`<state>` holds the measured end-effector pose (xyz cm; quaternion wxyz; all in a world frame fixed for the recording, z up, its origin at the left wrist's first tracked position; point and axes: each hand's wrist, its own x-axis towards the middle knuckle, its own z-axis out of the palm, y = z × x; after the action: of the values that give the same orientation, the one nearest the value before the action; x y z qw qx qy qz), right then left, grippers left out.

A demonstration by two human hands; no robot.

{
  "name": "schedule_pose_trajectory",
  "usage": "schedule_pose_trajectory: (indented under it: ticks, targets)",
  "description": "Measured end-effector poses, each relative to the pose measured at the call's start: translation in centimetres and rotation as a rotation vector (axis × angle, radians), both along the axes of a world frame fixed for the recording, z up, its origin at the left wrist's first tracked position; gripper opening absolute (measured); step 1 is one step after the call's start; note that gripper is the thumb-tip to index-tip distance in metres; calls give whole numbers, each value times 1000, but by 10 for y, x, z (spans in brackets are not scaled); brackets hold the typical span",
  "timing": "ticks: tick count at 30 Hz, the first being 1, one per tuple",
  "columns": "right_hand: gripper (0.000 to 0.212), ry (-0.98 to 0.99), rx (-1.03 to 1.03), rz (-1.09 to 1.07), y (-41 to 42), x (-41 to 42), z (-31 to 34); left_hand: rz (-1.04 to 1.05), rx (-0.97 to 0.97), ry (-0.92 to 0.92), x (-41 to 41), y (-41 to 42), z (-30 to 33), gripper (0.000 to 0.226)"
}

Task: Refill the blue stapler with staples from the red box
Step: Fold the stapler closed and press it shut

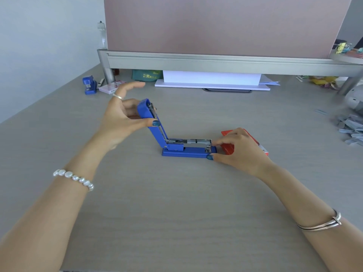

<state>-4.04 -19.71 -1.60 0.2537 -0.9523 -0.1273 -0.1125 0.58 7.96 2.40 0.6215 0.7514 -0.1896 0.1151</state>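
The blue stapler (pixel 182 151) lies on the grey desk with its lid swung up to the left. The metal staple channel (pixel 189 141) is exposed and a strip of staples sits in it. My left hand (pixel 122 119) pinches the raised lid (pixel 151 118) between thumb and fingers. My right hand (pixel 238 149) grips the stapler's front end, fingertip on the channel tip and thumb on the base. The red box (pixel 228 147) lies just behind my right hand, partly hidden by it.
A second small blue stapler (pixel 90 85) stands at the back left beside a pink card packet (pixel 111 87). Several loose staple strips (pixel 350 126) pile at the right edge. A white paper stack (pixel 212 80) sits under the metal shelf (pixel 216 62).
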Motion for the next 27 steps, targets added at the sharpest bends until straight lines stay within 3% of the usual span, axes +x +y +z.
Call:
schedule_pose_trajectory:
  ticks: [6, 11, 27]
  targets:
    - [25, 17, 6, -8, -1, -2, 0, -33, -77, -27, -6, -31, -7, 54]
    - [20, 13, 16, 0, 1, -2, 1, -85, -10, -73, -6, -48, -12, 48]
    - [19, 48, 58, -5, 2, -2, 1, -204, 547, -207, -11, -72, -38, 39]
